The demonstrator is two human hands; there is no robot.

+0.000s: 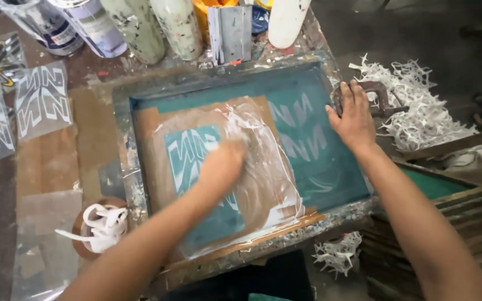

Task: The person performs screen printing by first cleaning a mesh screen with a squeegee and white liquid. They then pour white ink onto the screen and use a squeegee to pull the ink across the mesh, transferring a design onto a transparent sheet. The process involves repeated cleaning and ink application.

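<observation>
The printing frame (235, 161) takes up the middle of the bench, so I'll place everything off that. It's a teal mesh screen in a paint-crusted border, sitting a bit skewed. The left hand (221, 164) is down on the mesh, left of the frame's centre, right over the zigzag stencil (188, 156) in a smear of white ink (263, 167). It's blurred, and I can't tell whether it's gripping a cloth or a tool or just pressing flat. The right hand (355, 117) is at the frame's right edge near the upper corner, fingers spread and laid over a rusty metal clamp (377, 97) that sits just outside the border.

Room-wise it's tight. Along the frame's top edge there's a row of bottles and cans (140, 25) plus a grey scraper (230, 30), practically touching the border. Past the right edge is a heap of shredded white paper (419, 106), and below that a stack of other frames (453, 217). Off the left edge there's some bare brown tabletop (46, 161), then clear printed sheets (40, 97) farther out. Near the lower left corner sits a small round dish with white-smeared rags (101, 226). The frame's bottom edge runs close to the bench's near side, with more paper scraps (338, 253) just below its lower right corner.
</observation>
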